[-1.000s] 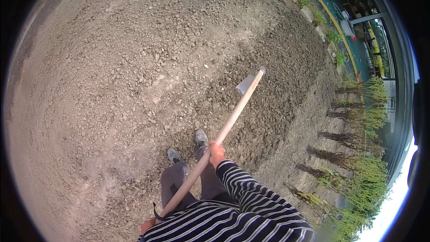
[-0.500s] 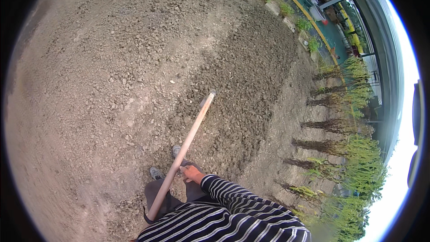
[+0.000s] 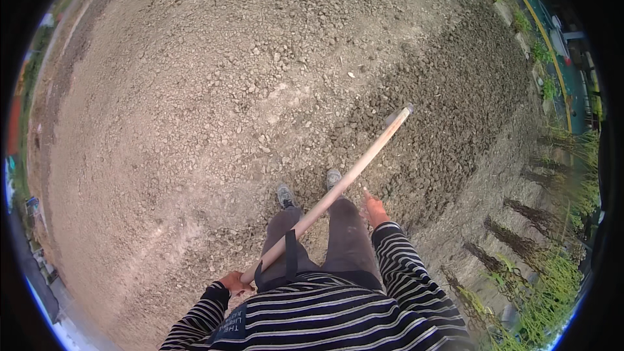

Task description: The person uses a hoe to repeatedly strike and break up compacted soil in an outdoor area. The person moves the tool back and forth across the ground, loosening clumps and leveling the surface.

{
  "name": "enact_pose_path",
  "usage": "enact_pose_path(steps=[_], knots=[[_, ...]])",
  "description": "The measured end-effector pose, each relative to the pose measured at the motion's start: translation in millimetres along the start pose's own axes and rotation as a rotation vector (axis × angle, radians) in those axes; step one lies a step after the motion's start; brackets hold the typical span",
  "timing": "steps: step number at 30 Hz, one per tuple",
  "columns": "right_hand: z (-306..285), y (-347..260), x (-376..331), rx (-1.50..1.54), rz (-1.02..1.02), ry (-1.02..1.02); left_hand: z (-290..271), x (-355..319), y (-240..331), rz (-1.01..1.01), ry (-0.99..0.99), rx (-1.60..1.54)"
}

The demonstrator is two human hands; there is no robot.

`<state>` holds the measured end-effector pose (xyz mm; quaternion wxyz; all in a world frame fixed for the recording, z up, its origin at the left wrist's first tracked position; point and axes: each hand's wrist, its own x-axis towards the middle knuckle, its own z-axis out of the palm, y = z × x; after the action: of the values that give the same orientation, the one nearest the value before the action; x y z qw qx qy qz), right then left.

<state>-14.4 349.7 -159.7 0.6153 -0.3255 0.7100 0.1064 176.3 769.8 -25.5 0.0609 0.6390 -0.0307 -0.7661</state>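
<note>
from left to right, the broad pale soil [image 3: 162, 123] at left is dry, crumbly and looks unturned, while the darker soil [image 3: 468, 84] at right, short of the row of plants [image 3: 549, 279], looks freshly loosened; judged by that, the ground is partly turned, though how much is left cannot be told. the left grip [image 3: 234, 283], at near left, is curled around the butt end of a hoe [image 3: 351, 177]. the hoe slants across in front of the trousers [image 3: 351, 240] toward the far right, its wooden handle [image 3: 312, 216] pale and smooth. its grey blade [image 3: 391, 117] shows only as a sliver at the far end; whether it touches the ground cannot be told. the right grip [image 3: 374, 210], right of the handle and apart from it, is loosened, one finger stretched out, pinching nothing visible.
</note>
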Motion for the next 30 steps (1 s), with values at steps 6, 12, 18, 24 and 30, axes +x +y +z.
enact_pose_path(steps=[6,12,18,24,30], knots=[[82,14,65,0.651,-0.004,-0.091,15,7,9,0.023,-0.012,-0.054],[100,0,69,0.73,0.089,0.026,23,20,-18,0.074,0.255,0.204],[66,-45,9,0.848,-0.225,-0.043,20,65,14,0.113,0.332,0.338],[56,-106,8,0.801,-0.507,-0.1,19,68,51,0.138,0.47,0.328],[141,16,-2,0.623,0.152,-0.02,69,-43,-37,-0.245,0.228,0.282]])
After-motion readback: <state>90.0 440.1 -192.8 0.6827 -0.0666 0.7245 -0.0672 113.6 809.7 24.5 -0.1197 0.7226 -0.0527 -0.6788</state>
